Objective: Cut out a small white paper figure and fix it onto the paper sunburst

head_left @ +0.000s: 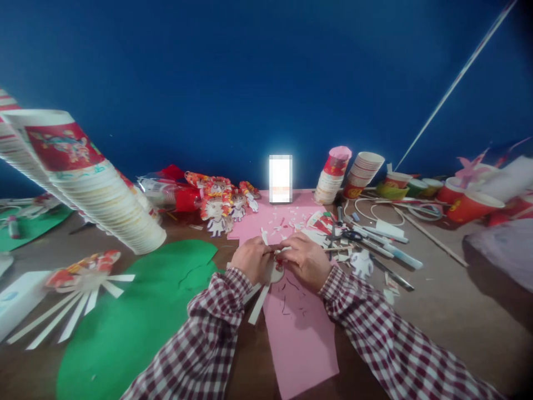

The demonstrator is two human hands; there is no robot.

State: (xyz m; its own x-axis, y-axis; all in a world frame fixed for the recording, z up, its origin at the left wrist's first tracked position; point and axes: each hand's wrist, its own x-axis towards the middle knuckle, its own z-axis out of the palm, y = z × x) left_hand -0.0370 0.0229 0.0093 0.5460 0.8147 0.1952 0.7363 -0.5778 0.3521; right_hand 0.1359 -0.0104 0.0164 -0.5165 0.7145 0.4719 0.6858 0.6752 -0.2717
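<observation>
My left hand and my right hand meet over the pink paper sheet, fingertips close together. Between them is a small pale paper cutout with a red patch, pinched by both hands and partly hidden by the fingers. White paper strips stick out below it, under my left hand. A thin wooden stick runs rightward from beside my right hand; whether the fingers touch it I cannot tell. Dark pen marks show on the pink sheet below the hands.
Green paper lies at left, below a tilted stack of paper cups. A fanned cutout with strips rests there. Painted paper figures, a pixelated bright screen and cup stacks stand behind. Pens and scraps clutter the right.
</observation>
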